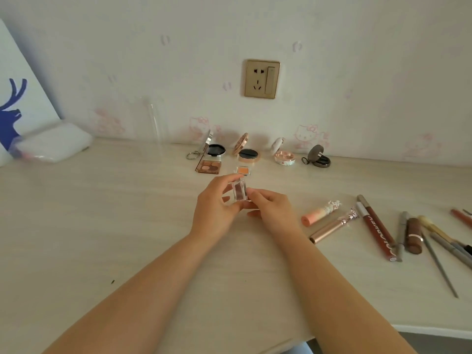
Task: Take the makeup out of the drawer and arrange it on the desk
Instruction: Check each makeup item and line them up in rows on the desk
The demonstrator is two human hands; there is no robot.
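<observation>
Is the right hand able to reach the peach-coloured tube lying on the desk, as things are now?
Probably not at once: the right hand helps the left hand hold a small clear case. The desk between it and the peach-coloured tube is bare, so once freed it likely could.

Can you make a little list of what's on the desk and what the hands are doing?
Held item: small clear eyeshadow case, brownish inside
Left hand: grips the case
Right hand: touches the case's right side
Back row: four open compacts, lids up
In front of row: brown palette, orange eyeshadow
Right side: lip gloss, lipstick, pencils, brushes lying flat
Left corner: white packet
</observation>
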